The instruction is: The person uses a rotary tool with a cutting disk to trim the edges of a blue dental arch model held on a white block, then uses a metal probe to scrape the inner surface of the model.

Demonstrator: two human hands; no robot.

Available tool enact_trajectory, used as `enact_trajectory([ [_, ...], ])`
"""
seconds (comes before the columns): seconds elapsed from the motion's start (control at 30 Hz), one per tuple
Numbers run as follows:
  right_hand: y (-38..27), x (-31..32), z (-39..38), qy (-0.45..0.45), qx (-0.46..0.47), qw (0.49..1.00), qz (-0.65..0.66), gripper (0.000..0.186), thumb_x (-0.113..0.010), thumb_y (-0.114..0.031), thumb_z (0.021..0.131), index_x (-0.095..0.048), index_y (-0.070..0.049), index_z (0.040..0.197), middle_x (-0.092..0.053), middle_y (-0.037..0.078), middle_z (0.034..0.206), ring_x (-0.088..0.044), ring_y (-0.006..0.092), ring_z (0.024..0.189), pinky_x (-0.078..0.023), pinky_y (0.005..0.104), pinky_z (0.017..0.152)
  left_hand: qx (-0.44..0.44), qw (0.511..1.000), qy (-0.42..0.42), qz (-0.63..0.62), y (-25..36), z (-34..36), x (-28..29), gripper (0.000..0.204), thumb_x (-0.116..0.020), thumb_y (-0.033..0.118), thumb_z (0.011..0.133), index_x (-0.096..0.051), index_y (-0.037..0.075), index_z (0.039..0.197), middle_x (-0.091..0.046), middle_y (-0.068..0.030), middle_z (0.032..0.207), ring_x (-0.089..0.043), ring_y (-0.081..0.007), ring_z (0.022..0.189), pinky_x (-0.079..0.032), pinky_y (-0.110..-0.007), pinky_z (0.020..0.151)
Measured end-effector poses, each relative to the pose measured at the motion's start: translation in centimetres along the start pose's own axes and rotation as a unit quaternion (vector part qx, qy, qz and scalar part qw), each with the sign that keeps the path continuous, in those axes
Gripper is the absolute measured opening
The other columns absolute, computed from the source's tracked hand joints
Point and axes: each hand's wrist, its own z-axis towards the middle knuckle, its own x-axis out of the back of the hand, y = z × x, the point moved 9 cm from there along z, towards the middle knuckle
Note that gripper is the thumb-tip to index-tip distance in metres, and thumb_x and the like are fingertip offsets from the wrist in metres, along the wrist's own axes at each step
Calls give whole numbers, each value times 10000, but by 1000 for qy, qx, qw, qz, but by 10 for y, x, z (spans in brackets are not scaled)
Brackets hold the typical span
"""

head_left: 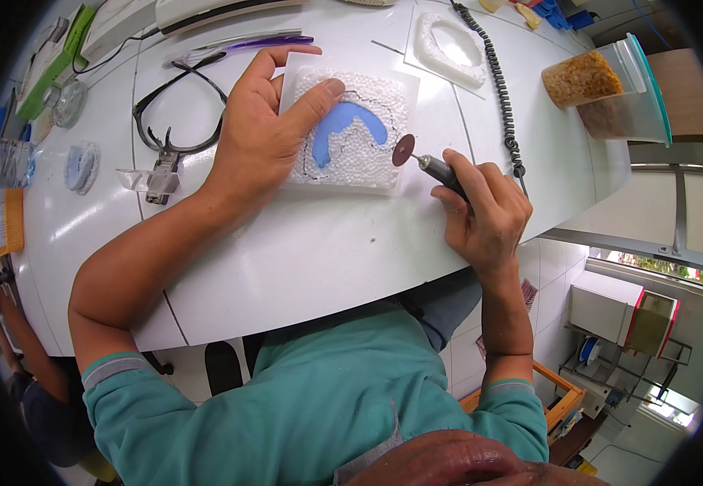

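Note:
A square clear plastic sheet [408, 97] formed over white beads [359, 162] lies on the white table. A blue horseshoe-shaped piece [331, 130] shows in its middle, with a dark line drawn around it. My left hand [266, 125] grips the sheet's left side, thumb on top and fingers around the edge. In my right hand [493, 211] is a rotary handpiece [446, 176], held like a pen. Its reddish-brown cutting disc [403, 151] is at the right edge of the beaded area; whether it touches, I cannot tell.
Magnifier glasses [163, 174] lie on the left, near a toothbrush [179, 60]. A cut-out white piece [450, 50] and a coiled cord [501, 89] are farther back. A plastic tub [635, 101] stands at the right. Another person's arm [31, 340] shows at far left.

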Motion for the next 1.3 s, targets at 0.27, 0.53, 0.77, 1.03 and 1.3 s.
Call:
enact_trajectory([
  [0.27,1,-1,-1,-3,-3,1000,-5,412,-886,-392,912,-848,-123,1221,-596,-1,720,-467,164,542,-359,343,528,-1,1000,-4,-13,1,0,-1,438,-726,105,1109,-522,25,1488,-799,-119,1118,-776,-122,978,-659,-269,862],
  [0.53,0,0,-1,-3,0,1000,-13,416,-884,-394,913,-848,-126,1230,-584,0,722,-461,168,544,-360,347,533,8,1000,-1,-9,-1,1,-2,441,-726,108,1110,-518,27,1490,-796,-109,1118,-769,-116,972,-651,-269,865],
  [0.77,0,-1,-1,-7,-2,1000,-12,421,-899,-375,898,-846,-125,1234,-582,-2,720,-450,164,545,-353,347,534,7,1000,-6,-12,0,0,-2,445,-728,112,1110,-516,30,1492,-799,-110,1120,-771,-117,979,-650,-268,864],
  [1.03,0,-2,-1,-4,1,1000,-14,424,-902,-371,900,-847,-126,1241,-586,-2,718,-455,162,546,-353,346,532,8,1000,-3,-11,0,0,-2,434,-727,115,1110,-514,25,1477,-800,-119,1125,-774,-123,981,-654,-276,857],
  [1.3,0,-1,-2,-2,0,1000,-17,414,-900,-371,906,-849,-126,1235,-592,-2,715,-458,160,543,-353,346,530,12,1000,-4,-2,1,0,-3,442,-723,115,1112,-510,24,1488,-801,-120,1125,-776,-124,978,-656,-276,853],
])
